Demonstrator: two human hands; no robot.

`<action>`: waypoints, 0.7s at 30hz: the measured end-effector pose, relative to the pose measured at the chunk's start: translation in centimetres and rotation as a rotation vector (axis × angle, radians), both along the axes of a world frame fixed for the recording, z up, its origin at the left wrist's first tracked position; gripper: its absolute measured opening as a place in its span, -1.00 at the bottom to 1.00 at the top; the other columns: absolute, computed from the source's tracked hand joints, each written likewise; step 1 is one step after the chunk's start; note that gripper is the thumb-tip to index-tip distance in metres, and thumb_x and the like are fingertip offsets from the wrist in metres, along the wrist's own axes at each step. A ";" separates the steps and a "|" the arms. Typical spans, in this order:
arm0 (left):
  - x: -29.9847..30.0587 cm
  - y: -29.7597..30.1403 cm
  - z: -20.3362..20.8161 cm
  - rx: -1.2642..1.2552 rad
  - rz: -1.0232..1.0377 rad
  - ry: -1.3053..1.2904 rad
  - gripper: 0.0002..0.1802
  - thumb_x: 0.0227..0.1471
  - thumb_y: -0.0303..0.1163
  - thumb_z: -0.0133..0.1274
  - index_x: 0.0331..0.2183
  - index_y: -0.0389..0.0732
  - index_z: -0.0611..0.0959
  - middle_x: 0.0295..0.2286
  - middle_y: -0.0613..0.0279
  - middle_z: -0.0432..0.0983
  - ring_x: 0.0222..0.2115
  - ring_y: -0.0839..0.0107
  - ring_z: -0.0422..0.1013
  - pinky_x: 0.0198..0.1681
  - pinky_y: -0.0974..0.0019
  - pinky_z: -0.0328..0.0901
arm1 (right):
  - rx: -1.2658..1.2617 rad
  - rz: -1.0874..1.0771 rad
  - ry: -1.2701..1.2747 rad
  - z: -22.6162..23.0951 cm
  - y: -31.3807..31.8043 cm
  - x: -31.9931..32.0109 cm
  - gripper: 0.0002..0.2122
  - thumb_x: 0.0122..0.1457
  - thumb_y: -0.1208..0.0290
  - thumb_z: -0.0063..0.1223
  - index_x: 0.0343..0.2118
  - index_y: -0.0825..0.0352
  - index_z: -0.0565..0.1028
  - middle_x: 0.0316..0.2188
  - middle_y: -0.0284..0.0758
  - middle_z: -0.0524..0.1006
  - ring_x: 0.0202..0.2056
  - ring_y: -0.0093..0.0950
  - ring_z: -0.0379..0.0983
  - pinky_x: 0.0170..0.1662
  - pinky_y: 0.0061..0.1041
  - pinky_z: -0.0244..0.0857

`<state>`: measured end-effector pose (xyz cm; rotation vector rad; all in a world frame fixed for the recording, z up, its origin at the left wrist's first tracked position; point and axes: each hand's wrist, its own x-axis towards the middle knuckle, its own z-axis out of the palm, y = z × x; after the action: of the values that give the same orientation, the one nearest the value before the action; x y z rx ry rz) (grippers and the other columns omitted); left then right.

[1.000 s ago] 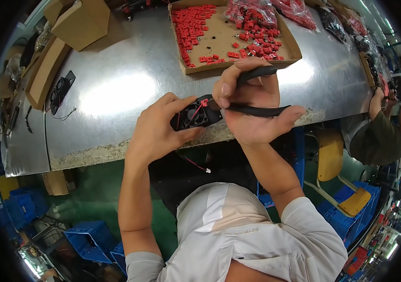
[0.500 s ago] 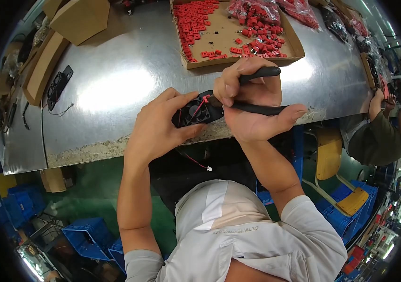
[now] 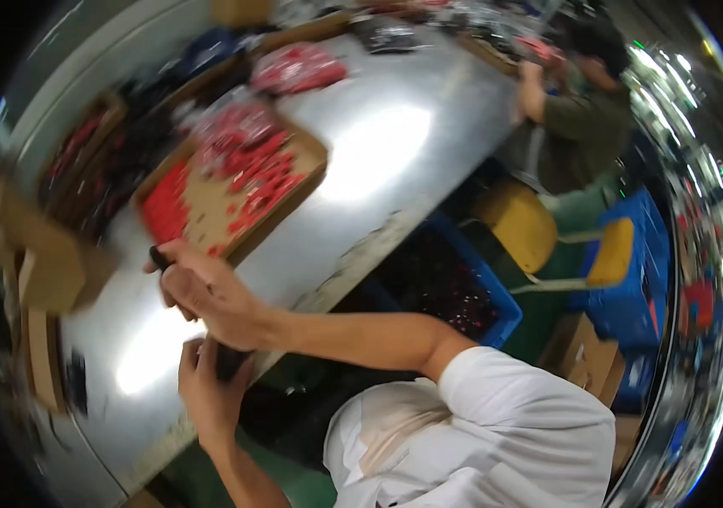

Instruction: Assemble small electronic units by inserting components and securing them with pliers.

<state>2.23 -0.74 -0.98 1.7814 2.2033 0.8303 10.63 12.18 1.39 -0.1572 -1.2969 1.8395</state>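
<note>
My left hand (image 3: 207,391) is closed around a small black cooling fan (image 3: 231,364) in a dark housing, held at the table's front edge. The picture is smeared, so the fan's blades and wires are hard to make out. Just above, my right hand (image 3: 219,298) grips black-handled pliers (image 3: 158,257). One handle end sticks out past the fingers, while the jaws are hidden. Beyond my right hand lies a shallow cardboard tray (image 3: 298,190) of small red parts (image 3: 251,190), with a clear bag (image 3: 234,127) of more red parts in it.
Another black fan unit (image 3: 76,381) rests on the metal table (image 3: 361,212) at left, near cardboard pieces (image 3: 48,284). A blue crate (image 3: 497,296) with dark parts stands below the table edge. A yellow chair (image 3: 518,229) and another person (image 3: 582,127) are at right.
The view has swung to the right, so tray and table appear turned and shifted left. My right hand has closed from spread pliers handles to a tighter grip. The left still holds the fan.
</note>
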 end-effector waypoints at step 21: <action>4.9 3.5 3.4 0.211 -0.069 -0.502 -0.23 -0.20 -0.63 0.28 0.12 -0.23 0.43 -0.16 0.14 0.36 -0.15 0.32 0.40 -0.12 0.35 0.33 | 0.150 -0.050 -0.536 -1.2 1.3 12.4 -0.44 0.14 0.15 0.23 0.13 0.32 0.34 -0.10 -0.25 0.47 -0.22 -0.50 0.46 -0.21 -0.50 0.41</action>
<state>7.15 2.74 2.37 1.5031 1.7740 1.3604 23.06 13.48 0.17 -0.6291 -1.7693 1.7085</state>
